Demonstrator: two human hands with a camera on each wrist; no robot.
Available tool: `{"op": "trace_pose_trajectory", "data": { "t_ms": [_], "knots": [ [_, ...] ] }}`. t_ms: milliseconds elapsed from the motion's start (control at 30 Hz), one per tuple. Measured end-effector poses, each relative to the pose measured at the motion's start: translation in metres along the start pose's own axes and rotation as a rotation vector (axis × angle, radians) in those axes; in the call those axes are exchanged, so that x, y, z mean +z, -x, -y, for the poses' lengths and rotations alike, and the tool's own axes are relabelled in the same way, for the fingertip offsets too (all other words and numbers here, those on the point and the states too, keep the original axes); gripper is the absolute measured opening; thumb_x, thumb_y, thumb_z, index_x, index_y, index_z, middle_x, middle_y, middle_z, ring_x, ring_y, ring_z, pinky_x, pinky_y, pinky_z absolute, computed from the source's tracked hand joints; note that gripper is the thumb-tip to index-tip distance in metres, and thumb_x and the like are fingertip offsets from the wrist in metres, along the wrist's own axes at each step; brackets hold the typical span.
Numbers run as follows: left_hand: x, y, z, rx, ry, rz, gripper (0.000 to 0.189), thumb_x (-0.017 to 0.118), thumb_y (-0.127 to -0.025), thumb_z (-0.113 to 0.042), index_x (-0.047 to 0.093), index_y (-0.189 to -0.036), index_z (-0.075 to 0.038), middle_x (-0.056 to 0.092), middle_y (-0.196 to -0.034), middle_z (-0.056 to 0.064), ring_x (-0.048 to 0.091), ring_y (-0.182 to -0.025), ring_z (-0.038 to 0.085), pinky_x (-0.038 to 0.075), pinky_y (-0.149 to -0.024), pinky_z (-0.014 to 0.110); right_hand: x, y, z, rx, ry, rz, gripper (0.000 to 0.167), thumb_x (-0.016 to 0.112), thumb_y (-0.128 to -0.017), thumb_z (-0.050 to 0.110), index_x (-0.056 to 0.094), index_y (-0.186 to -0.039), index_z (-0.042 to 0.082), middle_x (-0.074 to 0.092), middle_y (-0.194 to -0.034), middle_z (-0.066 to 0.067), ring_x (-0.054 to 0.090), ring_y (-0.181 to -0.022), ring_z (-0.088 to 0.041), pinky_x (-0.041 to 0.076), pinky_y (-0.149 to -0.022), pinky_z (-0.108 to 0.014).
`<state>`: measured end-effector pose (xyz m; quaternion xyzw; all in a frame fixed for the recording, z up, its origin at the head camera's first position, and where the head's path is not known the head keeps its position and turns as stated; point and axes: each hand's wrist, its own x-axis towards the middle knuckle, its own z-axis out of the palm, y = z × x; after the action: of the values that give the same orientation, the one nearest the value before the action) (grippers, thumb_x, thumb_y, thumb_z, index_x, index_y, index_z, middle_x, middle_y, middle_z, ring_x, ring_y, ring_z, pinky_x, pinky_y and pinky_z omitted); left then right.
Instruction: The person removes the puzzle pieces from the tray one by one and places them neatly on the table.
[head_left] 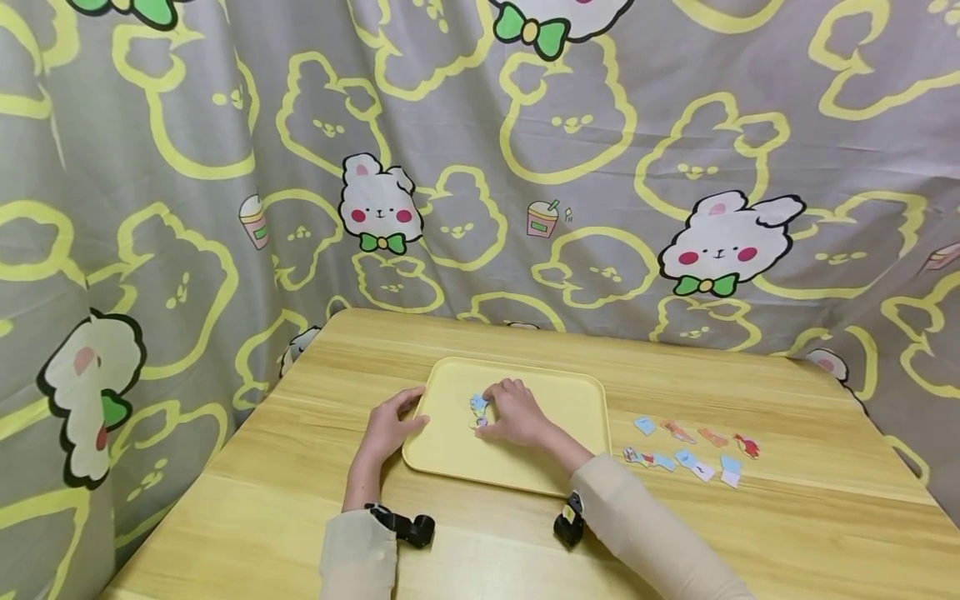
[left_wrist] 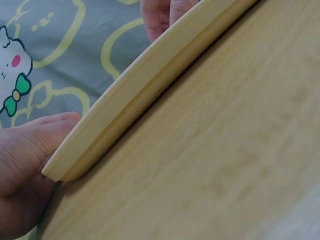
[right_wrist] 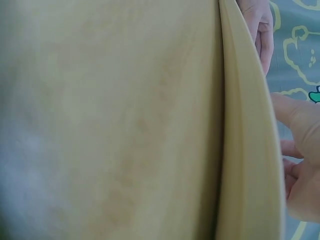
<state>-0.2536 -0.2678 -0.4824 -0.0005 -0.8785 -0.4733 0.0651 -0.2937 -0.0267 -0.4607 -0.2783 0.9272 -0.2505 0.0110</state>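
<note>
A pale yellow tray (head_left: 465, 462) lies on the wooden table, its raised rim seen from the side in both wrist views. My left hand (head_left: 387, 429) grips the tray's left edge; in the left wrist view the left hand (left_wrist: 30, 160) has its thumb at the rim. Over the tray, my right hand (head_left: 519, 414) curls its thumb and fingers about a short column of small puzzle pieces (head_left: 478, 403), blue at the top. The fingers partly cover these pieces. The rim hides them from the right wrist view, where part of the right hand (right_wrist: 305, 145) shows.
Right of the tray, loose puzzle pieces lie in two rough rows: blue ones (head_left: 644, 426), orange ones (head_left: 712, 437), a red one (head_left: 747, 446) and a blue and white one (head_left: 731, 470). A patterned grey curtain (head_left: 465, 283) hangs behind the wooden table (head_left: 480, 533).
</note>
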Motion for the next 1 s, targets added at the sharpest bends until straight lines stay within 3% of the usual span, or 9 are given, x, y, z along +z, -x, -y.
{"op": "trace_pose_trajectory", "data": {
  "t_ms": [433, 733, 1000],
  "knots": [
    [-0.001, 0.0, 0.001, -0.005, -0.006, -0.003, 0.051, 0.072, -0.086, -0.006, 0.058, -0.136, -0.007, 0.063, -0.133, 0.019, 0.056, -0.126, 0.038, 0.043, -0.111, 0.051, 0.0, 0.006, -0.002, -0.038, 0.008, -0.06, 0.065, 0.084, -0.073, 0.038, 0.062, -0.121, 0.0, 0.061, -0.115, -0.011, 0.049, -0.103, -0.023, 0.043, -0.095, -0.04],
    [-0.001, 0.0, 0.001, 0.0, -0.011, 0.001, 0.052, 0.072, -0.086, -0.007, 0.057, -0.136, -0.007, 0.062, -0.134, 0.019, 0.056, -0.127, 0.039, 0.042, -0.111, 0.052, -0.003, 0.009, -0.007, -0.032, -0.213, -0.101, 0.059, 0.084, -0.073, 0.034, 0.063, -0.118, 0.002, 0.063, -0.114, -0.009, 0.054, -0.109, -0.024, 0.045, -0.1, -0.044],
    [0.0, -0.001, 0.001, -0.006, -0.011, 0.009, 0.052, 0.071, -0.087, -0.007, 0.057, -0.137, -0.008, 0.061, -0.135, 0.019, 0.055, -0.128, 0.038, 0.042, -0.112, 0.051, -0.004, 0.013, -0.012, 0.008, -0.384, -0.096, 0.055, 0.084, -0.075, 0.03, 0.063, -0.119, 0.005, 0.062, -0.117, -0.008, 0.052, -0.102, -0.02, 0.045, -0.089, -0.031]
  ]
}}
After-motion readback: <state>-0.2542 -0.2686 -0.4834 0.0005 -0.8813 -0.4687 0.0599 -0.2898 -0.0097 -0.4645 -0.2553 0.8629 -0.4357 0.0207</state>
